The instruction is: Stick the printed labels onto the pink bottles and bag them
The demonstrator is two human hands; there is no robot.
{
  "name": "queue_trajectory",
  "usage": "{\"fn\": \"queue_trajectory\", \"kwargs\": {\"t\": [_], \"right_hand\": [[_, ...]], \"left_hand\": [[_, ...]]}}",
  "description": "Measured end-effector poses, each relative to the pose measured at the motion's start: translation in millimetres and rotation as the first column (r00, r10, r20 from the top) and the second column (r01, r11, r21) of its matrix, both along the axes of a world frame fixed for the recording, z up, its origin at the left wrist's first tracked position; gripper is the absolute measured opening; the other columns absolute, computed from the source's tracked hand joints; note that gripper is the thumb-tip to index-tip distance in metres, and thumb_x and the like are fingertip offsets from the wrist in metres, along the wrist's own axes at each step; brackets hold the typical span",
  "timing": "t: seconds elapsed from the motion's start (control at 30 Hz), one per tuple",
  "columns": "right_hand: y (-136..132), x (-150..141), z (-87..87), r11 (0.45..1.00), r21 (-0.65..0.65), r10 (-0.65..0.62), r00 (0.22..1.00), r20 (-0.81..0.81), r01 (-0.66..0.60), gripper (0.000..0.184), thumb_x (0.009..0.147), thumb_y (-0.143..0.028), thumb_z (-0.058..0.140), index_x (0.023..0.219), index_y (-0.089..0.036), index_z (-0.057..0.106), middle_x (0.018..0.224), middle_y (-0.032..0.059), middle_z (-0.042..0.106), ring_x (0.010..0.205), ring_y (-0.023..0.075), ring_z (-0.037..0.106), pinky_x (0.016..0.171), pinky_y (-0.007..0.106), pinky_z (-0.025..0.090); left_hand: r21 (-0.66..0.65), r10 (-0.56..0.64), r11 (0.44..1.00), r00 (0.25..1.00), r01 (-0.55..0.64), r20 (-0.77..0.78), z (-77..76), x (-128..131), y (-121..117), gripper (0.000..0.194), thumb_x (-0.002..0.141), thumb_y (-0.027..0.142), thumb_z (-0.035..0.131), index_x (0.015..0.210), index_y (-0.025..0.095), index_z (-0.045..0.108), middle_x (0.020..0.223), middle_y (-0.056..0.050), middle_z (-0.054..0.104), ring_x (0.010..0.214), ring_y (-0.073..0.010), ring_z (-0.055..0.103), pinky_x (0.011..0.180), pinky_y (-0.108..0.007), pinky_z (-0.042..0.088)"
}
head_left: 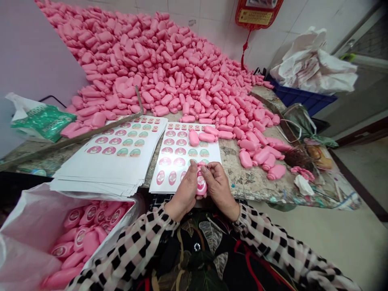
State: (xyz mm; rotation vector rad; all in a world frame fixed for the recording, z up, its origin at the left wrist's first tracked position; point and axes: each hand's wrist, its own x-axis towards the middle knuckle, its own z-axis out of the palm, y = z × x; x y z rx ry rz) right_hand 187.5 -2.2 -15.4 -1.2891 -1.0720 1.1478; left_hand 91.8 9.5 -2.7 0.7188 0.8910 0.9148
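Note:
Between both my hands is a small pink plastic bottle [201, 186] with an oval label on its front. My left hand [185, 188] is wrapped round its left side, thumb along the edge. On the other side my right hand [218, 186] grips it, with the thumb on the label's upper part. Just beyond them lies a sheet of stickers [156, 185] with pink and green oval labels. Several unlabelled pink bottles [207, 137] rest on the sheet's far right corner. A thick stack of sticker sheets [100, 171] lies to the left.
A huge heap of pink bottles [157, 60] covers the back of the worn table [251, 182]. A bent metal bar [72, 139] crosses the left side. Labelled bottles fill a white sack [27, 230] at lower left. A blue crate [306, 99] stands at back right.

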Motion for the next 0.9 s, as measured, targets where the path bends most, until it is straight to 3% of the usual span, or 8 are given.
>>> {"fn": "queue_trajectory", "kwargs": {"t": [0.2,0.3,0.37,0.47,0.53,0.6,0.73,0.9], "right_hand": [[1.7,8.7,0.7,0.999,0.021,0.043,0.999,0.033,-0.044,0.029,0.083,-0.052,0.052,0.085,-0.023,0.047,0.074,-0.0038,0.055,0.058,0.0111,0.052,0.055,0.024,0.044],[6.4,32.1,1.7,0.991,0.052,0.106,0.962,0.253,-0.123,0.029,0.082,-0.05,0.053,0.088,-0.021,0.056,0.076,-0.0012,0.059,0.066,0.0133,0.054,0.062,0.026,0.045],[10.9,57.0,3.7,0.993,0.085,0.028,0.855,0.518,-0.084,0.03,0.082,-0.047,0.054,0.092,-0.02,0.062,0.083,0.0022,0.062,0.073,0.0159,0.056,0.067,0.028,0.045],[17.3,97.9,6.9,0.983,0.149,-0.182,0.497,0.849,0.106,0.033,0.085,-0.043,0.05,0.104,-0.019,0.064,0.1,0.0087,0.062,0.088,0.0215,0.057,0.075,0.033,0.044],[20.0,119.5,7.1,0.965,0.118,-0.173,0.232,0.957,0.235,0.038,0.088,-0.043,0.043,0.114,-0.02,0.061,0.107,0.0125,0.058,0.089,0.0251,0.058,0.071,0.035,0.044],[21.3,132.7,4.6,0.95,0.047,-0.072,0.07,0.995,0.309,0.043,0.091,-0.043,0.036,0.121,-0.021,0.057,0.11,0.0149,0.056,0.086,0.0268,0.059,0.066,0.036,0.043],[22.7,138.1,-3.3,0.945,-0.024,0.037,-0.032,0.999,0.325,0.047,0.094,-0.042,0.028,0.128,-0.021,0.052,0.107,0.0156,0.057,0.084,0.0277,0.061,0.064,0.037,0.043],[27.5,137.3,-5.2,0.96,-0.038,0.033,0.021,0.999,0.277,0.048,0.093,-0.046,0.027,0.127,-0.023,0.052,0.111,0.0142,0.058,0.091,0.029,0.059,0.062,0.035,0.042]], "left_hand": [[0.097,-0.162,0.981,0.985,0.167,-0.055,1.5,-10.7,-2.9,0.039,0.078,0.055,0.058,0.094,0.022,0.044,0.055,0.007,0.048,0.037,-0.0072,0.043,0.032,-0.016,0.025],[0.103,-0.208,0.971,0.974,0.216,-0.086,5.5,-24.7,-1.1,0.036,0.081,0.049,0.057,0.101,0.021,0.046,0.064,0.003,0.056,0.041,-0.0087,0.05,0.034,-0.016,0.031],[0.087,-0.207,0.973,0.973,0.216,-0.101,7.2,-36.7,-0.4,0.034,0.082,0.045,0.058,0.102,0.021,0.046,0.067,0.002,0.058,0.045,-0.0106,0.054,0.036,-0.018,0.035],[0.033,-0.192,0.98,0.974,0.198,-0.123,6.4,-55.9,-2.9,0.033,0.077,0.037,0.064,0.098,0.021,0.045,0.063,0.003,0.058,0.048,-0.0125,0.056,0.038,-0.019,0.04],[-0.006,-0.162,0.987,0.972,0.163,-0.171,3.6,-70.3,-7.1,0.033,0.074,0.034,0.067,0.095,0.02,0.045,0.057,0.004,0.056,0.045,-0.0121,0.054,0.037,-0.019,0.039],[-0.029,-0.082,0.997,0.967,0.077,-0.243,0.5,-88.2,-12.4,0.034,0.071,0.033,0.069,0.094,0.02,0.046,0.053,0.005,0.055,0.041,-0.0114,0.05,0.035,-0.018,0.036],[-0.016,0.155,0.985,0.925,-0.171,-0.348,2.2,-136.2,-23.9,0.038,0.066,0.032,0.071,0.094,0.022,0.047,0.052,0.007,0.055,0.039,-0.0109,0.049,0.035,-0.018,0.034],[0.037,0.382,0.898,0.733,-0.439,-0.563,22.2,-192.1,-40.6,0.031,0.069,0.035,0.071,0.092,0.024,0.052,0.058,0.008,0.057,0.047,-0.0094,0.05,0.04,-0.017,0.037]]}}
